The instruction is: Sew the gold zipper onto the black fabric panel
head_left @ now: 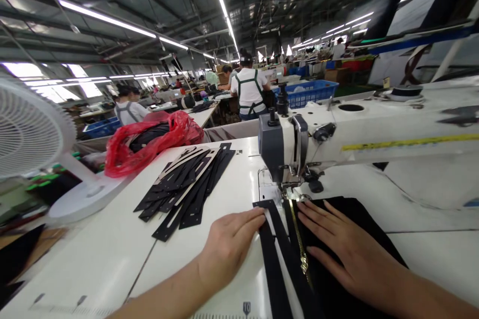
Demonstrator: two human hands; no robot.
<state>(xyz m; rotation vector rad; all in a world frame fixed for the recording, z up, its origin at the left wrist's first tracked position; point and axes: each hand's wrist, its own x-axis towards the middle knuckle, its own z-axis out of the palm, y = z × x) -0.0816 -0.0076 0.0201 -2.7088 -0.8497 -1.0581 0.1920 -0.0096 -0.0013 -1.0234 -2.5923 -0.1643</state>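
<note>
Left hand (228,244): lies flat, fingers together, on the black strip (275,264).
Right hand (350,249): fingers spread flat on the black cloth (355,219), beside the zipper (299,239).
Sewing: just starting (most zipper lies unsewn before the needle (287,190)).

A white sewing table (112,249) carries everything here. On it stands a white sewing machine (337,134), with black fabric (355,219) and a gold zipper (299,239) lying flat at its needle, between black strips (273,264). Further left lies a fanned pile of black slotted pieces (187,184), a red plastic bag (149,139) behind it, and a white fan's base (82,199) sits near the table's left edge
</note>
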